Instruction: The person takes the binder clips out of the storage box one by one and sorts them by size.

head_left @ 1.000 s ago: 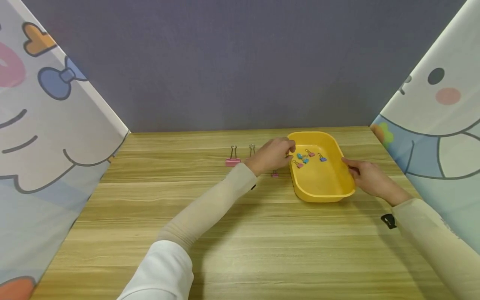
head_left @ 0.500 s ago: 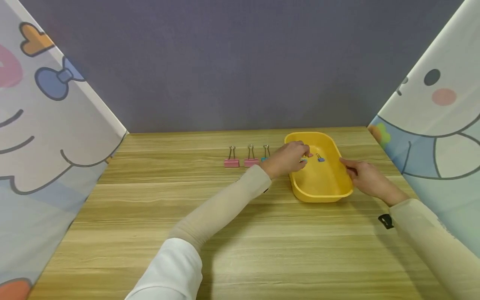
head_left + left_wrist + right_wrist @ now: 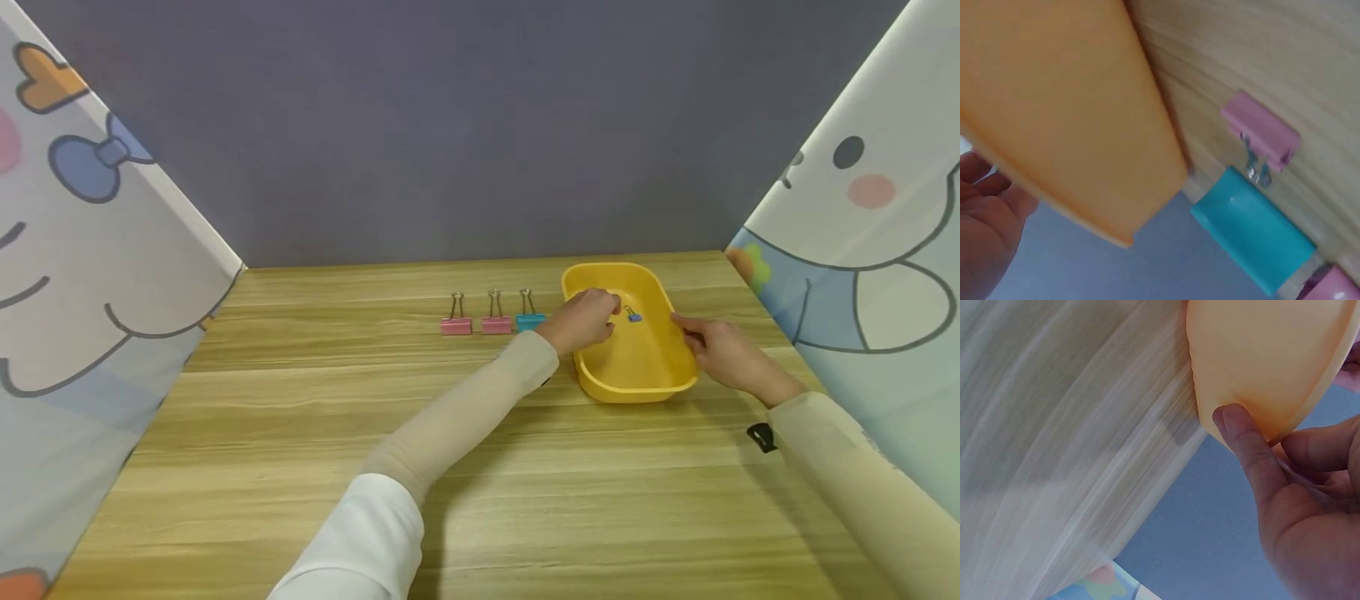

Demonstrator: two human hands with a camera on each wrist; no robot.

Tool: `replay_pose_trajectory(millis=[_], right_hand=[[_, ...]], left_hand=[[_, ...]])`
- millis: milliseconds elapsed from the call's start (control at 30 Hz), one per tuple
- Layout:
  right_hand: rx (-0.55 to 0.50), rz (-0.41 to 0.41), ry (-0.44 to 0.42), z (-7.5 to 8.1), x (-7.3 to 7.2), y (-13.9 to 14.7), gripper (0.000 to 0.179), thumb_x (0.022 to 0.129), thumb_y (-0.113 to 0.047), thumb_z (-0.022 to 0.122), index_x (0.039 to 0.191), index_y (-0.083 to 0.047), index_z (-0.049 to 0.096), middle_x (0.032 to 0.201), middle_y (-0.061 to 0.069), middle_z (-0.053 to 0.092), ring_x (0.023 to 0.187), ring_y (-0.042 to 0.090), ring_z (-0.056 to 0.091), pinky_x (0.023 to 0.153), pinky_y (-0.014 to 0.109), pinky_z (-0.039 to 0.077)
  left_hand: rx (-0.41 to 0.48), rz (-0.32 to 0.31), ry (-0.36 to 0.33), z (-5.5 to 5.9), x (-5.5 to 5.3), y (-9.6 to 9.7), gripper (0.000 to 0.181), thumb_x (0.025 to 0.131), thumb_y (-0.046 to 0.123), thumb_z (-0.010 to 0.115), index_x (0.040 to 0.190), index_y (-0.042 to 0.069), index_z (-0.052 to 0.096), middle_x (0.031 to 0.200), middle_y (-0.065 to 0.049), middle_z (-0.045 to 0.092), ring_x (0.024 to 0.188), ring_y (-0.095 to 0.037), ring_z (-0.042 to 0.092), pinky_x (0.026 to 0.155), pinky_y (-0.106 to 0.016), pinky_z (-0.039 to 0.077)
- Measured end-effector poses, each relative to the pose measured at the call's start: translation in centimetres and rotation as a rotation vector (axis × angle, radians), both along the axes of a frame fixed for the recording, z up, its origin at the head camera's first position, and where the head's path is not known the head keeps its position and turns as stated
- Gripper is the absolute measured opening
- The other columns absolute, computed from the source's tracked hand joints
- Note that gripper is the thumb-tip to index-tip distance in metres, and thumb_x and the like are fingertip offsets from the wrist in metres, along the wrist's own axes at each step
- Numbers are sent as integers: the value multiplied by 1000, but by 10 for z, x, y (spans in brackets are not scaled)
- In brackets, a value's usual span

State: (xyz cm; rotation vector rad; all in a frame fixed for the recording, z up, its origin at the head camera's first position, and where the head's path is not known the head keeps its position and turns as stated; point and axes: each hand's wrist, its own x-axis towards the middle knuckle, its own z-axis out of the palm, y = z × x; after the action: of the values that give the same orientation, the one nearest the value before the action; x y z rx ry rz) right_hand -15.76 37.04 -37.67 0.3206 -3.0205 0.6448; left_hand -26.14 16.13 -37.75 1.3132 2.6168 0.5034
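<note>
A yellow plastic tray [image 3: 630,367] stands on the table at the right. My right hand [image 3: 727,354] pinches its right rim, thumb and fingers on either side of the wall [image 3: 1285,369]. The left hand [image 3: 581,321] reaches over the left rim into the tray, fingers bent downward. What its fingertips touch or hold is hidden. Just right of them, a small blue binder clip [image 3: 633,315] lies on the tray floor. Left of the tray stand two large pink binder clips [image 3: 456,327] and a large teal one [image 3: 529,320], handles toward the back.
In the left wrist view, a small pink binder clip [image 3: 1262,129] lies on the table beside the tray, near the large teal clip. A grey panel [image 3: 480,133] closes off the back of the wooden table [image 3: 315,433]. Printed cloths [image 3: 870,242] hang at both sides.
My left hand has moved right, from the tray's left rim further into it. The small pink and teal clips seen inside are now out of sight around that hand. The right hand keeps its grip.
</note>
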Motion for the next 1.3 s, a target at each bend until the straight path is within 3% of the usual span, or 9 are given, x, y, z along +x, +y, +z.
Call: replay_pose_trajectory(millis=[100,267,400,733,1100,1300], right_hand=[[-5,1,-5,1,0,0,39,94,3,49,131,15,45,122,35,50,103,44,55,81,55,45],[-9,-1,-9,1,-1,0,39,94,3,48,131,15,44,123,36,49,107,48,52,84,57,44],[-10,-3,-11,1,-1,1,39,93,4,48,131,14,44,123,35,49,108,48,51,84,57,44],[-22,-14,-70,1,-3,1,41,94,4,45,134,14,41,127,35,46,112,47,49,87,56,42],[-9,11,-17,-2,-4,1,39,93,5,49,130,15,45,122,36,50,97,40,57,78,50,47],[-6,11,-15,-4,-5,2,39,93,5,49,131,14,45,121,35,51,94,38,58,77,49,47]], left_hand=[[18,16,-29,-4,-2,2,28,95,7,56,122,5,60,116,-4,61,98,-10,58,75,-14,44],[25,32,-27,-7,-3,6,15,94,1,53,101,5,65,80,-3,60,66,-10,51,56,-17,40],[1,70,-10,-6,-1,11,10,93,2,55,90,8,62,68,-2,55,58,-10,48,52,-17,40],[-100,155,30,-10,-1,25,14,96,4,51,87,11,60,70,0,56,60,-9,51,53,-18,42],[-155,221,112,-20,-3,33,17,97,8,51,94,13,67,79,1,62,69,-10,54,62,-23,47],[-180,248,131,-25,-6,38,18,98,11,51,93,13,68,75,2,61,64,-10,54,57,-24,47]])
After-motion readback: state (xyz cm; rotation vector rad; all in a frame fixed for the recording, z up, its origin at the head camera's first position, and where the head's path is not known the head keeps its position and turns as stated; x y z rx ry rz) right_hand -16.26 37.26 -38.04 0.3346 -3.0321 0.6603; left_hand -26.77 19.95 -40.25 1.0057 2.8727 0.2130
